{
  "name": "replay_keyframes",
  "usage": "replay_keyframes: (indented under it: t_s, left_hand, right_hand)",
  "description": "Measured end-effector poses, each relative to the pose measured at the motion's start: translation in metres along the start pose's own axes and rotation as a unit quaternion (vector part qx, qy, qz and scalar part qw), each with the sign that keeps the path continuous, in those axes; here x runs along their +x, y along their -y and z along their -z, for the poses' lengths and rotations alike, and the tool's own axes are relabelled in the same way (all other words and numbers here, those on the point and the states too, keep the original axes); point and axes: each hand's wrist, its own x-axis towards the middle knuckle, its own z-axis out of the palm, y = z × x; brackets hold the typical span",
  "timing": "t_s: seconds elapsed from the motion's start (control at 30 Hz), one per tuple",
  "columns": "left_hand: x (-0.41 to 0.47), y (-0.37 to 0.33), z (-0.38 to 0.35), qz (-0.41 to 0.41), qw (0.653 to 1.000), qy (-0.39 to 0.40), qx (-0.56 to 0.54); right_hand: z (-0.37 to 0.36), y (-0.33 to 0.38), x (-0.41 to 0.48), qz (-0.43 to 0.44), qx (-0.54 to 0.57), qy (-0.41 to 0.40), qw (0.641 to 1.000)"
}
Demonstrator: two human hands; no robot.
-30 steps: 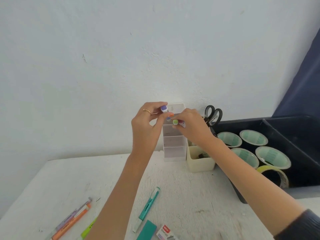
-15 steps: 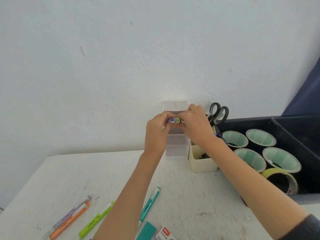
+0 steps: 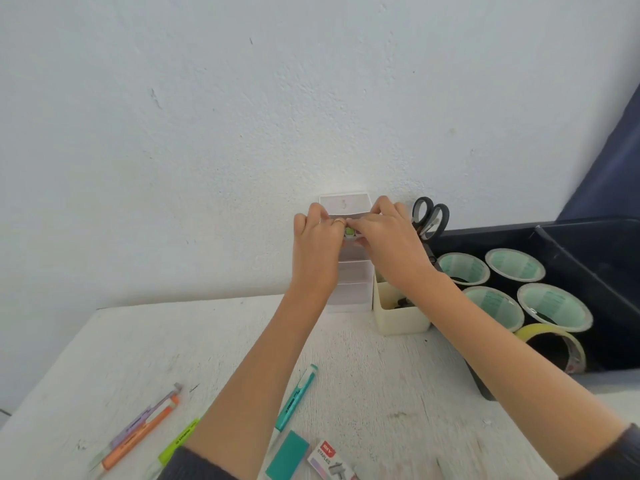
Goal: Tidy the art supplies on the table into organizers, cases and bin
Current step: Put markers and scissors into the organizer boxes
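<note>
A white tiered organizer [image 3: 346, 204] stands against the wall at the back of the table. My left hand [image 3: 317, 242] and my right hand [image 3: 388, 237] meet in front of its upper tier, fingers pinched around small markers; only a green marker end [image 3: 349, 232] shows between them. On the table lie a teal highlighter [image 3: 298, 396], an orange highlighter [image 3: 142, 433], a purple highlighter [image 3: 149, 415] and a yellow-green highlighter [image 3: 178, 441], all untouched.
A cream cup [image 3: 401, 317] sits right of the organizer, with black scissors [image 3: 429, 216] upright behind it. A black bin [image 3: 588, 258] at right holds several tape rolls [image 3: 495, 306]. A teal eraser [image 3: 287, 459] and a staples box [image 3: 329, 459] lie near the front edge.
Both hands have moved forward and closed in on the organizer's upper tier. The purple and green marker ends were both visible earlier; now only the green end shows.
</note>
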Motion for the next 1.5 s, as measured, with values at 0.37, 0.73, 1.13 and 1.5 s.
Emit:
replay_keyframes:
  t_s: [0.37,0.73,1.13,1.5]
  left_hand:
    - [-0.086,0.003,0.052,0.222,0.912,0.003,-0.345]
    - [-0.178,0.017,0.07,0.373,0.869,0.049,-0.322]
    - [-0.16,0.018,0.079,0.377,0.86,-0.016,-0.343]
    - [-0.072,-0.006,0.069,0.377,0.768,0.042,-0.516]
  right_hand:
    - [0.013,0.055,-0.075,-0.084,0.197,0.031,0.976]
    - [-0.034,0.11,-0.131,0.025,0.16,0.361,0.918]
    - [0.059,0.07,-0.076,-0.249,0.522,0.163,0.799]
    - [0.094,0.051,-0.01,-0.248,0.441,-0.11,0.856]
